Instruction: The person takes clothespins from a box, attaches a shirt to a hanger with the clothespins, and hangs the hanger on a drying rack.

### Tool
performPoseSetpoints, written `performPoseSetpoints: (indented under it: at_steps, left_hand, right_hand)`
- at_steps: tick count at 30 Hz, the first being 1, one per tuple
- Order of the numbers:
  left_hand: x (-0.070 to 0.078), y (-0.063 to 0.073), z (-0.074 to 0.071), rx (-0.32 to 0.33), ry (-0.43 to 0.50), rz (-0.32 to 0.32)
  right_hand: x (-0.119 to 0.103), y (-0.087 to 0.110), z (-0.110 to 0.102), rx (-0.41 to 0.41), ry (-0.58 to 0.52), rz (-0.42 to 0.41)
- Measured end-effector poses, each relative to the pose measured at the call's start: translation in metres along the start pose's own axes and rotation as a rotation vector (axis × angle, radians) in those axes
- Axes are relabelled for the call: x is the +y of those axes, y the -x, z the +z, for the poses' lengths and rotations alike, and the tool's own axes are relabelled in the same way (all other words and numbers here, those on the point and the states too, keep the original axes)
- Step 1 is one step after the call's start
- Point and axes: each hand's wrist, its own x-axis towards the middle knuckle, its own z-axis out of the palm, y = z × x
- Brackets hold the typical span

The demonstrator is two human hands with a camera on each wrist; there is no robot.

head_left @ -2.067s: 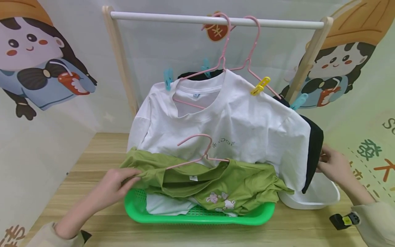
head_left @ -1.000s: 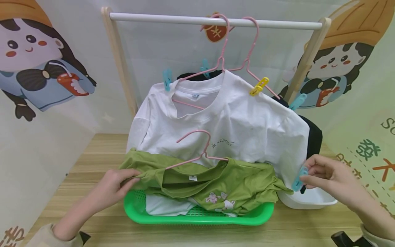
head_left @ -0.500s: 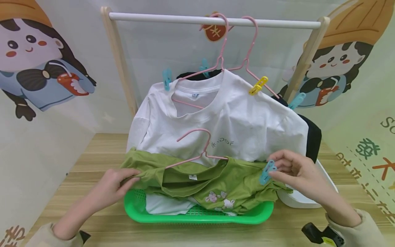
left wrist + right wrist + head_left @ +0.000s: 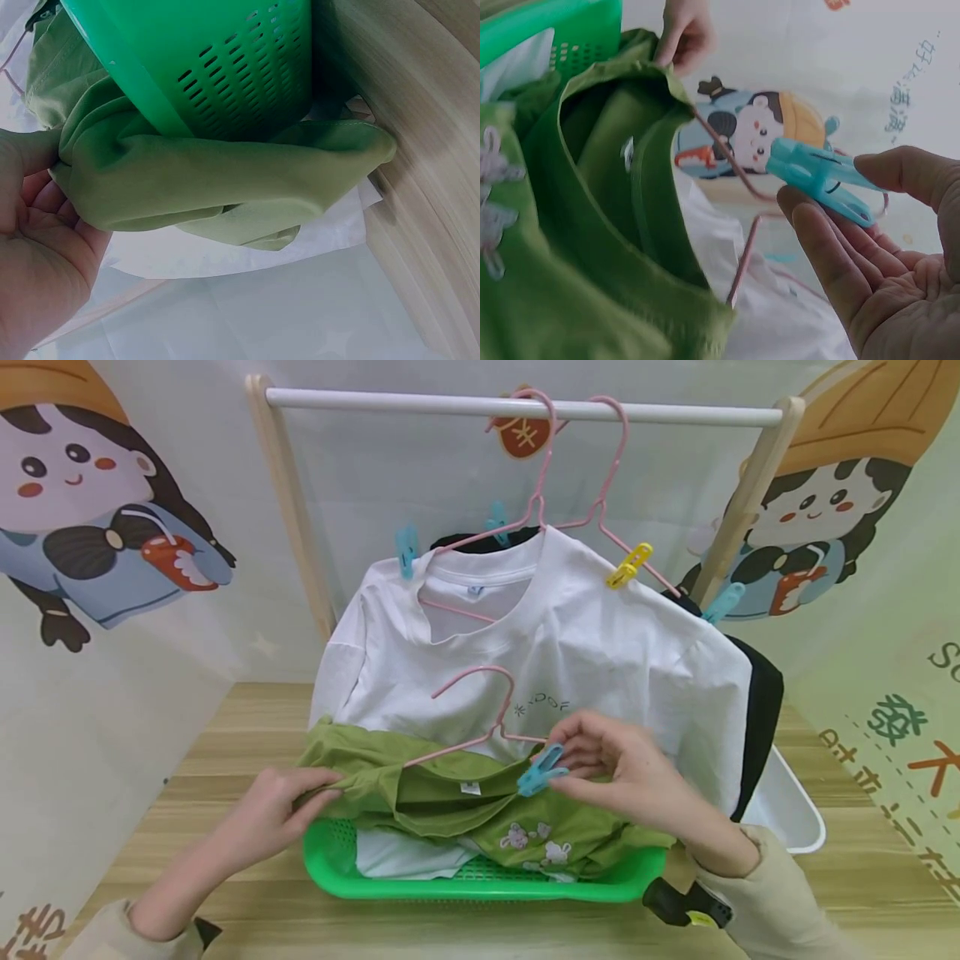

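Note:
My left hand point(image 4: 288, 806) pinches the left shoulder of a green T-shirt point(image 4: 585, 818), which lies over a green basket point(image 4: 480, 890). A pink hanger point(image 4: 450, 749) sits inside that shirt, its hook sticking up out of the neckline. Between thumb and fingers, my right hand point(image 4: 618, 760) holds a light blue clothespin point(image 4: 542, 771) beside the right edge of the neckline. In the right wrist view the clothespin point(image 4: 817, 176) is in front of the hanger's pink wire, apart from the green collar. The left wrist view shows the green sleeve point(image 4: 225, 180) bunched beside the basket wall.
Behind stands a rack with a white bar point(image 4: 420, 402). A white T-shirt point(image 4: 622, 668) hangs there with blue and yellow clothespins point(image 4: 628, 566), in front of a black garment point(image 4: 763, 718). A white tub point(image 4: 795, 810) stands at right. White cloth point(image 4: 405, 855) lies in the basket.
My right hand came from behind the hanging garments near the white tub, bringing out a blue clothespin, then moved left to the green neckline. My left hand stayed on the green shoulder.

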Motion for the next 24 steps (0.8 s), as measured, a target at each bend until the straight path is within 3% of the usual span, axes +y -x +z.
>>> performPoseSetpoints:
  at_steps: [10, 24]
  left_hand:
    - [0.002, 0.001, -0.002, 0.004, 0.001, 0.003]
    - [0.006, 0.003, -0.003, 0.01, -0.005, 0.017]
  right_hand:
    - [-0.004, -0.03, 0.04, -0.014, -0.057, -0.11]
    - [-0.004, -0.071, 0.088, 0.028, 0.108, -0.237]
